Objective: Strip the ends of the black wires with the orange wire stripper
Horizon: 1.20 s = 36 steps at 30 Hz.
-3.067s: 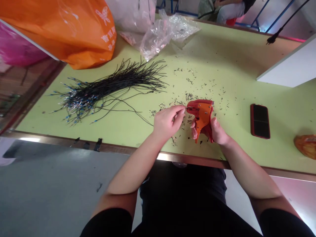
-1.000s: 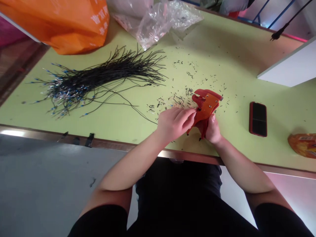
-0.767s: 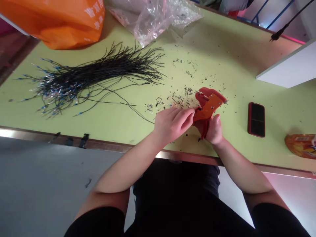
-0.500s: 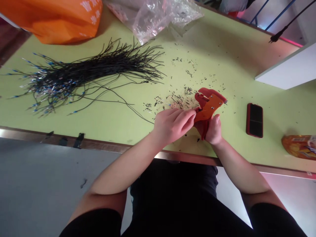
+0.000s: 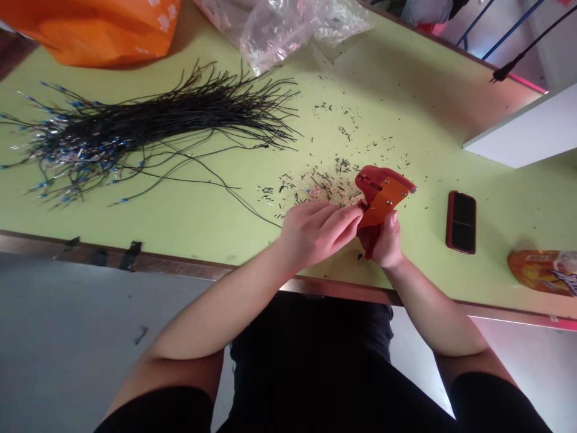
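Note:
My right hand (image 5: 388,245) is wrapped round the handles of a red and orange wire stripper (image 5: 386,191), its thumb on the near side. Close against the tool's jaw side, my left hand (image 5: 313,231) is closed in a pinch on a black wire (image 5: 258,211). The wire trails out leftward from behind that hand; its tip at the jaws is hidden by the fingers. Left of the hands lies a large bundle of black wires (image 5: 166,117), many with blue and shiny tips at the left end.
Short black wire scraps (image 5: 331,183) litter the green table (image 5: 216,222) beyond my hands. An orange bag (image 5: 112,30) and clear plastic bags (image 5: 279,36) lie at the back. On the right are a phone (image 5: 461,222), an orange-coloured bottle (image 5: 541,270) and a white panel (image 5: 523,135).
The view has shifted slightly. The wire stripper's head has changed its look a little, with less of the metal part showing. Both hands keep nearly the same place and hold.

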Each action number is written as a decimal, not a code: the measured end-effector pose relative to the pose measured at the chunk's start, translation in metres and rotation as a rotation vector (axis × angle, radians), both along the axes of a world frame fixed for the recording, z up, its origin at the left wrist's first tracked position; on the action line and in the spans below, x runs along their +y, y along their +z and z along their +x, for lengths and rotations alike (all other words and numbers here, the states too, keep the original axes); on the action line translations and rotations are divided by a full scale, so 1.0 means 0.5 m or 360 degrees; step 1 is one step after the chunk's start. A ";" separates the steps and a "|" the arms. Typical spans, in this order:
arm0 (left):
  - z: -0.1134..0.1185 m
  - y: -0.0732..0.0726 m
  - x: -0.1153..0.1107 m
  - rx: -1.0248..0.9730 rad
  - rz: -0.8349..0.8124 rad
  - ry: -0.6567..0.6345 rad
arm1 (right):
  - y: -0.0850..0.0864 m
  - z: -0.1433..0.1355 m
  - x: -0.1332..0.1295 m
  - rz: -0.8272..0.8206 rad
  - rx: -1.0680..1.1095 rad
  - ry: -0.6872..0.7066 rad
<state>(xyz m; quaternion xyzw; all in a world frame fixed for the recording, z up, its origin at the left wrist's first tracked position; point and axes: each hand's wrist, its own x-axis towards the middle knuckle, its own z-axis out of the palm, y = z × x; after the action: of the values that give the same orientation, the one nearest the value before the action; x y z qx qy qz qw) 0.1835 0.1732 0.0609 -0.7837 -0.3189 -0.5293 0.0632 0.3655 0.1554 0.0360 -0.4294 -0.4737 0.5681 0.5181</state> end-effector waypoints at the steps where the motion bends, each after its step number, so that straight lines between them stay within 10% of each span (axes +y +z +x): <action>1: 0.000 0.000 0.000 -0.0002 0.0000 -0.0004 | 0.001 0.000 -0.001 0.0018 -0.0018 -0.0009; 36: 0.001 -0.001 -0.003 -0.0101 -0.0041 -0.0038 | 0.018 -0.011 -0.004 -0.0119 0.0155 0.0240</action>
<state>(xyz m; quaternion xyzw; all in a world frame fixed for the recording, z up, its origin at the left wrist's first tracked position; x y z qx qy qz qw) 0.1841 0.1719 0.0605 -0.7709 -0.3181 -0.5506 0.0367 0.3600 0.1534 0.0451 -0.3834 -0.4573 0.6430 0.4800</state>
